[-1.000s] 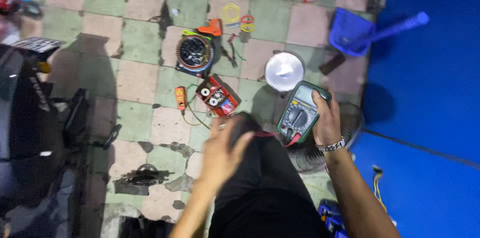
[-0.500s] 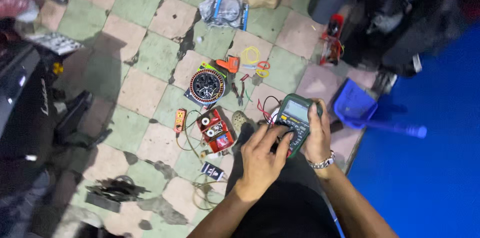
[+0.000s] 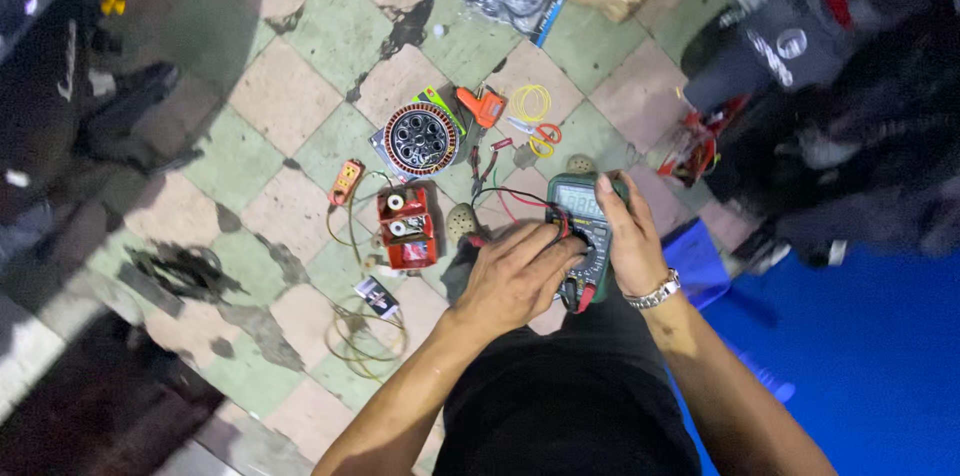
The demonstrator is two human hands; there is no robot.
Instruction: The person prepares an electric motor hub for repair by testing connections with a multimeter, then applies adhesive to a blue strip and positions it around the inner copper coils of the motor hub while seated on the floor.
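I am holding the dark green handheld multimeter with the grey screen (image 3: 583,236) over my lap, and both of my hands are on it now. A second ago my left hand (image 3: 515,276) was hanging free in the air, well short of the meter; it has since come in, and its fingers are lying curled over the lower front of the case, around the dial and the place where the red and black leads (image 3: 505,198) are plugging in. I cannot tell whether those fingers are turning the dial or only resting on it. My right hand (image 3: 632,244), the one with the metal wristwatch (image 3: 655,291), is gripping the meter's right edge as it did before, fingers wrapped up its side to the top corner. To my mind this means I am setting the meter, not just carrying it.

My view has also swung, so the checkered tile floor (image 3: 290,96) is lying further left. On it, just beyond the meter, are sitting the red box-shaped part with two round terminals (image 3: 406,227), the round black wound stator (image 3: 421,139) and the orange-handled scissors (image 3: 538,136).
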